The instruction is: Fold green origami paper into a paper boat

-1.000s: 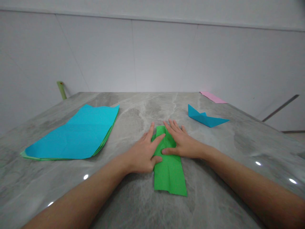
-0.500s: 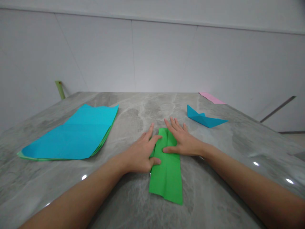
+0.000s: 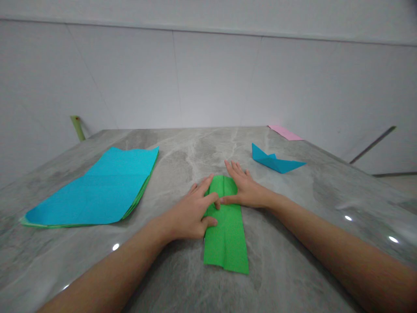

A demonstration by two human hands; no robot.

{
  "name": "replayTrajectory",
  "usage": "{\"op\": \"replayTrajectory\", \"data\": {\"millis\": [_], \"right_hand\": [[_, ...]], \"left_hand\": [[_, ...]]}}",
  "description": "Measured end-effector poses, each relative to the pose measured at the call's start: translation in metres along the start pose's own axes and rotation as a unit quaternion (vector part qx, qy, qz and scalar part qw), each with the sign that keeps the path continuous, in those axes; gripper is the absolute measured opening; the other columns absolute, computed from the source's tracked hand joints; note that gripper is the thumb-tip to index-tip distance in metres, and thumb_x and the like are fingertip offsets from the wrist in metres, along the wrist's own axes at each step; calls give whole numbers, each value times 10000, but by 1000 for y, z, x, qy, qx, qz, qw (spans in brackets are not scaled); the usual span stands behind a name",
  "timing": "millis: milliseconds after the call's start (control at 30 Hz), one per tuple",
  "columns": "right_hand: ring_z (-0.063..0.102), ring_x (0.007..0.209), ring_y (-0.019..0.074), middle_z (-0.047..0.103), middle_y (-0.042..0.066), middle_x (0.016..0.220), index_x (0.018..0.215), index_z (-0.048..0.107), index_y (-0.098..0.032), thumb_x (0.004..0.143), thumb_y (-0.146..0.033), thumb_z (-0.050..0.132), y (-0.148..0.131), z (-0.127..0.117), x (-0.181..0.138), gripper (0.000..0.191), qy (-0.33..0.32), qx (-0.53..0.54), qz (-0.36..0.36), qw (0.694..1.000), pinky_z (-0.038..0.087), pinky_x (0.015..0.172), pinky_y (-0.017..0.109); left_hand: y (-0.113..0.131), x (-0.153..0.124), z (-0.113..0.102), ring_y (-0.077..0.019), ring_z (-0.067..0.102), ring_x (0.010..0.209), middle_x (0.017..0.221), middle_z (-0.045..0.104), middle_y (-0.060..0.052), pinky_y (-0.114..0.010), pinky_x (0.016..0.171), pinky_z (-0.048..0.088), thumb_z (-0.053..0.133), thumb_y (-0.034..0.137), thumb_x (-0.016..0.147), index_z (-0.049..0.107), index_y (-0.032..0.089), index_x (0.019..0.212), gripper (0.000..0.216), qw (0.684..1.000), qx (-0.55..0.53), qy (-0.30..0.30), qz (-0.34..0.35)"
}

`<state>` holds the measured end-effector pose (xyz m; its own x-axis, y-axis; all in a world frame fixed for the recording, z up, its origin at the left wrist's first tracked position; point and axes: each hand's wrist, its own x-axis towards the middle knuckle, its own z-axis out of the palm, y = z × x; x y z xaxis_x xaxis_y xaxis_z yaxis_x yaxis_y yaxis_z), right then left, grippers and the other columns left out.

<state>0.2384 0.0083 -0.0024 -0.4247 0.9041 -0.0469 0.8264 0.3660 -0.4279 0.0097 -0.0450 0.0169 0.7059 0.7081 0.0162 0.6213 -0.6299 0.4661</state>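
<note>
A green sheet of paper (image 3: 224, 237), folded into a long strip with a crease down its middle, lies in front of me. My left hand (image 3: 195, 208) rests on its left edge, the fingers apart and the thumb and forefinger on the paper. On the upper right part of the strip lies my right hand (image 3: 246, 187), its fingers stretched forward past the edge and its thumb reaching across to the middle crease. Both hands press flat, and neither is closed round the paper. The undersides of the hands are hidden.
A stack of blue and green paper (image 3: 97, 187) lies on the left of the grey marble-patterned table (image 3: 182, 278). To the right stands a folded blue paper boat (image 3: 276, 164). Behind it is a pink sheet (image 3: 285, 132) at the far edge. A white wall (image 3: 215, 78) rises behind.
My left forefinger has moved inward over the paper and bent, close to my right thumb. The whole view has shifted slightly; the strip stays between my hands.
</note>
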Motion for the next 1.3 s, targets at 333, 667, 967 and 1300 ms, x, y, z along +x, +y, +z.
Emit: {"op": "replayTrajectory", "data": {"millis": [333,667,967,1300], "right_hand": [[82,1515,377,158,246,1626,1582,79,-79,721,-629,697,9,7,23,1195,113,9,113,987,129,1206,539],[329,1440,395,366,271,1537,1525,239,-3,765,-613,656,12,8,28,1061,195,-19,154,968,274,1177,483],[204,1491,395,228,266,1596,1566,129,-57,647,-673,725,8,5,14,1257,149,7,117,982,199,1202,529],[-114,1506,367,-81,283,1623,1567,-129,-97,581,-696,760,-5,0,-6,1456,18,-18,75,997,26,1186,607]], "left_hand": [[-5,2,2,-388,68,1510,1670,92,-47,-604,1198,139,681,200,821,672,289,1228,417,999,27,-16,8],[0,5,-2,-343,26,1521,1648,178,-58,-594,1219,94,563,331,871,265,158,1554,765,992,91,-82,-24],[6,6,-1,-335,1,1521,1652,22,-92,-545,1217,91,425,578,931,106,150,1590,848,984,141,-101,-34],[8,7,-5,-386,-40,1510,1638,-19,-148,-586,1206,47,457,896,719,71,108,1588,1235,982,134,-125,-41]]}}
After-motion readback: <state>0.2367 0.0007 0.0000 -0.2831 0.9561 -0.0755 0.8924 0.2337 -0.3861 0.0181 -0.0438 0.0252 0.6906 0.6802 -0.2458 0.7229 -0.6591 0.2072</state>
